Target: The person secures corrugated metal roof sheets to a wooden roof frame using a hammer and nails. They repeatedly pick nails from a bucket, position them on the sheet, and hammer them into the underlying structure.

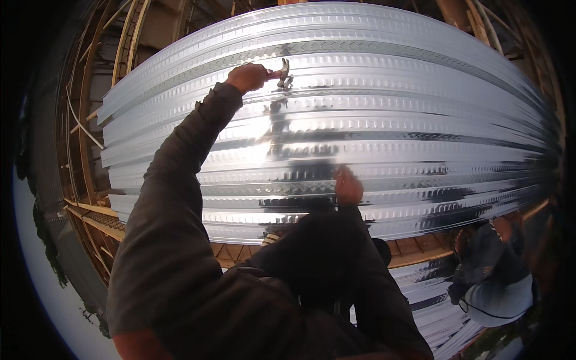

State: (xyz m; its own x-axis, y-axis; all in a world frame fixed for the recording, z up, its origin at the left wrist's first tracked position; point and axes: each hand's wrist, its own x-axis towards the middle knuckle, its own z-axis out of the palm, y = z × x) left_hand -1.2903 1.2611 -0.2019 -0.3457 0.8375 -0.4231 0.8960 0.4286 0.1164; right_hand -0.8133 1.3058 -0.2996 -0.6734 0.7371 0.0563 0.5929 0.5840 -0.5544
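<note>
My left hand (246, 77) grips a claw hammer (283, 74) by its handle, with the head over the upper middle of the shiny ribbed metal sheets (396, 99); whether the head touches the metal I cannot tell. Lower and to the right, my right hand (348, 186) has its fingers curled together at the sheet's surface; what is in them, if anything, is too small to make out. Glare and dark reflections break up the surface around both hands.
Timber framing (90, 156) borders the sheets at the left and top. More metal sheeting (414, 288) lies below a wooden beam (420, 246). At lower right another person (492, 270) in a pale hat is crouched. Grey roofing, trees and sky show at the far left.
</note>
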